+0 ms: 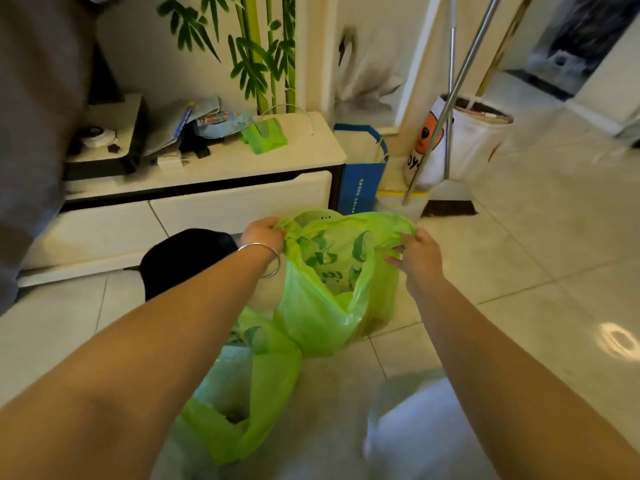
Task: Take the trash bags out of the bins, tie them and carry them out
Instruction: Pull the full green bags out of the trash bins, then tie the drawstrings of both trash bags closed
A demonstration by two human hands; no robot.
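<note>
A green trash bag [322, 306] with printed leaves hangs open above the tiled floor. My left hand [263, 233] grips its left handle and my right hand [420, 256] grips its right handle, pulling the mouth wide. A second green trash bag [249, 386] lies lower, nearer to me, with pale contents showing through; part of it is hidden behind my left forearm. A black round bin [180, 261] stands just left of the held bag, behind my left wrist.
A low white cabinet [207, 202] with clutter and a folded green bag [265, 135] on top runs along the left. A blue paper bag [360, 174], a white fabric basket [464, 140], metal poles [450, 98] and a broom head [450, 206] stand behind.
</note>
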